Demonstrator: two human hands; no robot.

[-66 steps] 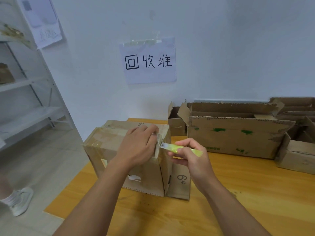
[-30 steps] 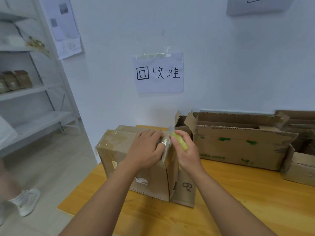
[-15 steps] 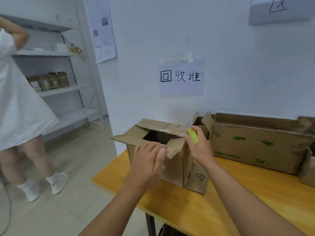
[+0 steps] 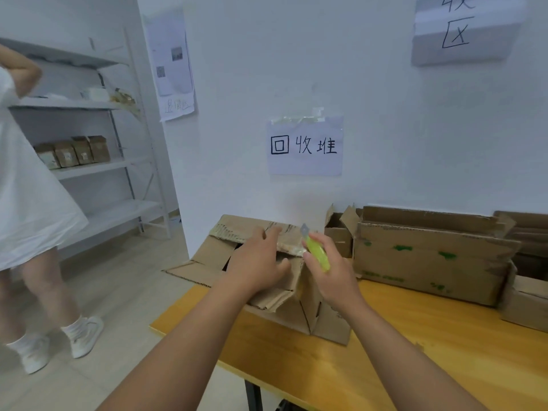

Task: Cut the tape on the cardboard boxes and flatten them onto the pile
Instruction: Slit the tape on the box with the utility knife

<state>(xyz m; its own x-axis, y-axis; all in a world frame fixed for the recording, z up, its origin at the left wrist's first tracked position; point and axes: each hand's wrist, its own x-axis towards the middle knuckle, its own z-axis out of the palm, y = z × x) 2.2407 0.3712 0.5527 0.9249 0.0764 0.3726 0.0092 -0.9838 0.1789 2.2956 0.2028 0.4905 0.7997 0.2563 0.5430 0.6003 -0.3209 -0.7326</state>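
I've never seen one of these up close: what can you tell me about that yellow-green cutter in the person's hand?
The cutter is a slim utility knife with a bright yellow-green body that looks like plastic. A short grey blade sticks out of its top end, pointing up and away toward the wall. The right hand grips its lower half, fingers curled round it. It sits just right of the opened cardboard box; whether it touches the box is unclear.

**Count of what's in front of you**

You have two hands in view: left hand (image 4: 258, 269), right hand (image 4: 332, 275). One yellow-green cutter (image 4: 317, 253). One opened box (image 4: 252, 256) at the table's (image 4: 415, 345) left end. Along the far edge, at least three more cardboard boxes: small (image 4: 339, 232), large green-marked (image 4: 430, 256), one at the right edge (image 4: 525, 301); behind them, count unclear. Three paper sheets on the wall (image 4: 305, 145), (image 4: 173, 63), (image 4: 462, 28). Four brown packets (image 4: 74, 151) on one shelf rack (image 4: 118, 164). One other person (image 4: 29, 203).
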